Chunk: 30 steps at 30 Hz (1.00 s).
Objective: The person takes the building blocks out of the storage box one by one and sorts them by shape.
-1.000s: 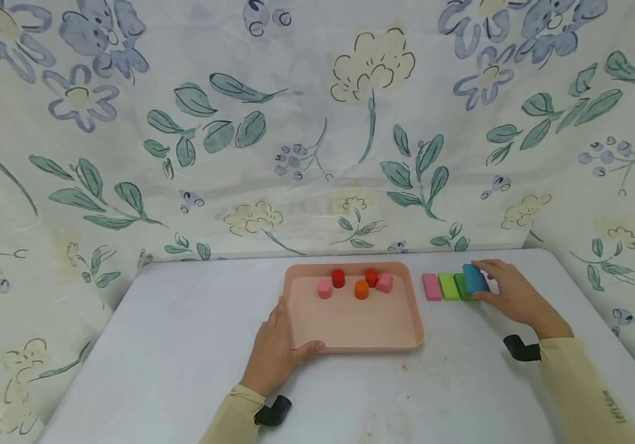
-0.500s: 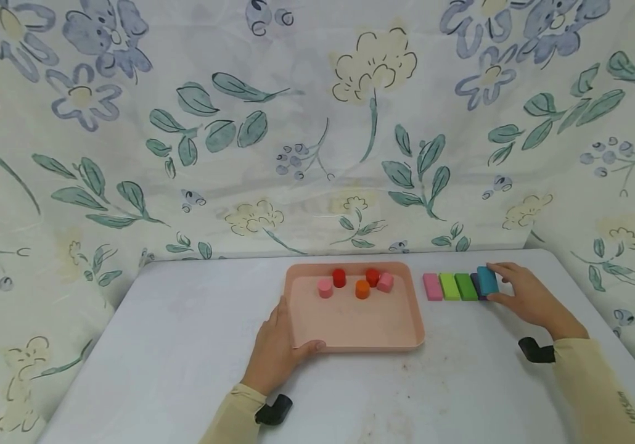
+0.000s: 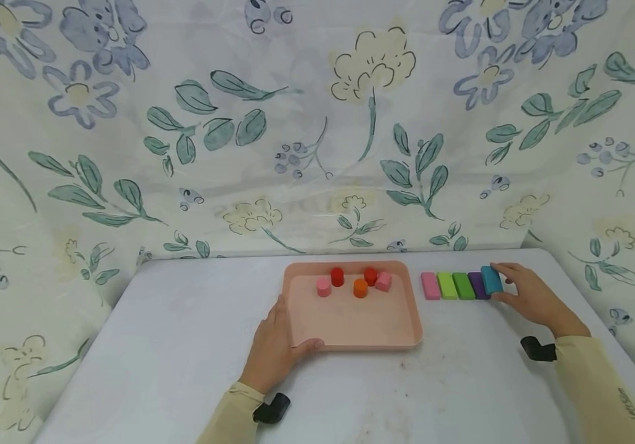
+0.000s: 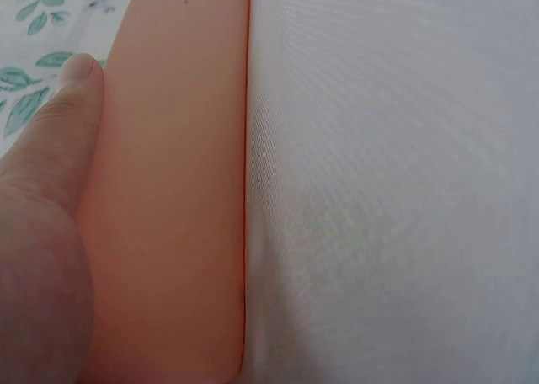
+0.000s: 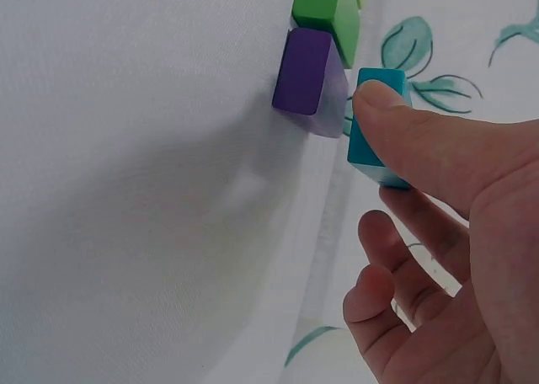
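My right hand pinches a blue rectangular block between thumb and fingers, at the right end of a row of blocks. In the right wrist view the thumb lies on the block's near end, and a narrow gap separates it from the purple block. Left of the purple one are a green block, a lime block and a pink block. My left hand rests at the front left corner of a peach tray, fingers along its left side, thumb extended along the front edge.
In the tray's back half stand small cylinders, among them a red one, an orange one and a pink one. All this is on a white table. A floral cloth hangs behind the table.
My right hand has moved right with the blue block, from over the green block, past the purple one, to the row's right end. My left hand and the tray have stayed put.
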Motion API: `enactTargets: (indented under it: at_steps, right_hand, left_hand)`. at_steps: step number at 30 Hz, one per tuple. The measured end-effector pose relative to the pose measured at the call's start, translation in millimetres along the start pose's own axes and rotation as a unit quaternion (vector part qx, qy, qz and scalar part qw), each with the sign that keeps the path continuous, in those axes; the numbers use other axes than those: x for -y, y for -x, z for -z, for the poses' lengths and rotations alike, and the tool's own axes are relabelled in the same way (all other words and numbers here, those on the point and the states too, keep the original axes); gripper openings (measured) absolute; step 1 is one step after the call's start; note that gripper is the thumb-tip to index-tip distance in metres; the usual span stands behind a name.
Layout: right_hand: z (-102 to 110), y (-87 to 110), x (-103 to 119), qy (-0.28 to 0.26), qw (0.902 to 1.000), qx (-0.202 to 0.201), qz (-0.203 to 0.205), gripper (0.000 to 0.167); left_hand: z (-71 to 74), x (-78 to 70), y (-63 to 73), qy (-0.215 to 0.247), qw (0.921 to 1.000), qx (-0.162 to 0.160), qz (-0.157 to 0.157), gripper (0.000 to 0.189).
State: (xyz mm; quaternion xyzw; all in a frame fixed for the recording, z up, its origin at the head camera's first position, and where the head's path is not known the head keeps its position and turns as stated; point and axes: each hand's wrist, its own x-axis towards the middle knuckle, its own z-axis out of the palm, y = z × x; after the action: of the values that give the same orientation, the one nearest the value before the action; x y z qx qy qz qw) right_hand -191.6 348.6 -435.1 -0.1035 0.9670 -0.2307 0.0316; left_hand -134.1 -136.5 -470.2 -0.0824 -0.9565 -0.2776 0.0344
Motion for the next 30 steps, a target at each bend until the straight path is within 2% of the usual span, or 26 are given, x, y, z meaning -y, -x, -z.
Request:
enactTargets:
  at_steps: [7,16,30]
  right_hand:
    - [-0.8,-2.5,-6.3,0.010,0.9998,0.008,-0.012,0.068]
    - [-0.2,-2.3,-13.7,0.017,0.9998,0.005,0.005,0.065]
    - [-7.8,-5.3,-23.5,0.012,0.9996,0.025,-0.010,0.063]
  left_hand:
    - [0.0,0.5,0.3,-0.002,1.0000,0.000,-0.002,0.117]
    - [-0.4,0.7,-0.6,0.000,1.0000,0.000,0.002,0.117]
    - [0.0,0.1,0.4,0.005,1.0000,0.001,0.004,0.117]
